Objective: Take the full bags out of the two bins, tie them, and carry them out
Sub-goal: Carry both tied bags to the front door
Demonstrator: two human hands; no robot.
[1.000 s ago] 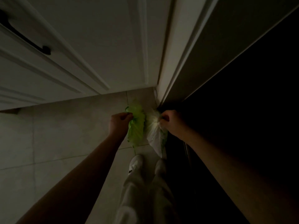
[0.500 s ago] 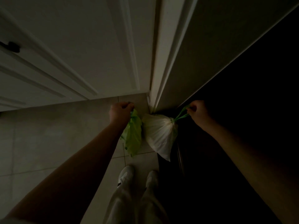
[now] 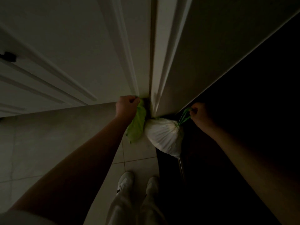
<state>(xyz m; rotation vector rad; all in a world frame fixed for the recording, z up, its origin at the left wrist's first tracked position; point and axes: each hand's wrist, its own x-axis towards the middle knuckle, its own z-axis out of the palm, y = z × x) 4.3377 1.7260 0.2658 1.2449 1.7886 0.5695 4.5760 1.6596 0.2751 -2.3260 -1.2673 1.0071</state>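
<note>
- While both arms reach forward, the left hand [image 3: 127,106] grips the green bag [image 3: 137,125] by its top, above the tiled floor [image 3: 65,135].
- Right hand [image 3: 200,115] fingers curl round green drawstrings [image 3: 183,117]; the white bag [image 3: 164,137] hangs beside the green one.

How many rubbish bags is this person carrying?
2. A green bag hangs from the left hand; a white bag hangs by its green drawstring from the right hand.

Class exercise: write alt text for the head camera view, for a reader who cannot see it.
In dim light, a person's left hand grips a green bag and the right hand holds a white bag by its green drawstring, above a tiled floor beside white doors.
</note>
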